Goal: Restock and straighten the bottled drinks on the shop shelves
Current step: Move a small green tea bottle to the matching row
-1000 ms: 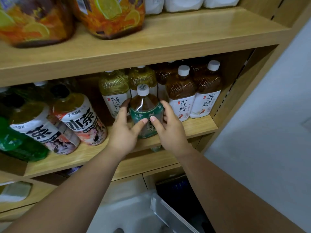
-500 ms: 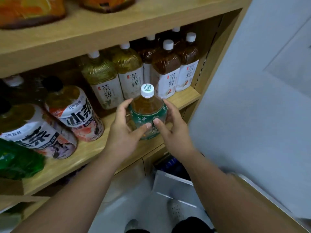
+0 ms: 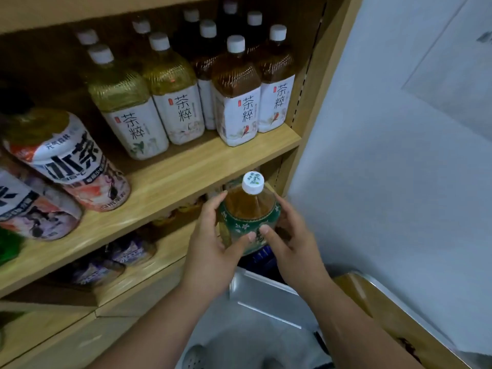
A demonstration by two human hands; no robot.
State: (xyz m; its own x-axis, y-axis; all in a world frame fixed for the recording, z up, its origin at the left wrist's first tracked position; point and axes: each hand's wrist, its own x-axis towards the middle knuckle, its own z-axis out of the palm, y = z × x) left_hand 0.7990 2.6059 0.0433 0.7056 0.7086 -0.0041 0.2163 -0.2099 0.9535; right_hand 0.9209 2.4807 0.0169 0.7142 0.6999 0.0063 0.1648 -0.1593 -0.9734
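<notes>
Two hands, left (image 3: 210,251) & right (image 3: 291,245), w/ fingers (image 3: 269,234) clamped round green-label bottle (image 3: 249,217), upright betw. palms, in front of & below shelf (image 3: 170,182) edge

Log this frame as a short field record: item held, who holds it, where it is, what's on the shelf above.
held item: green-label tea bottle, white cap, upright
left hand: gripping the bottle's left side
right hand: gripping its right side
position: in front of the shelving, below the middle shelf
shelf stock: white-label tea bottles upright in rows
</notes>
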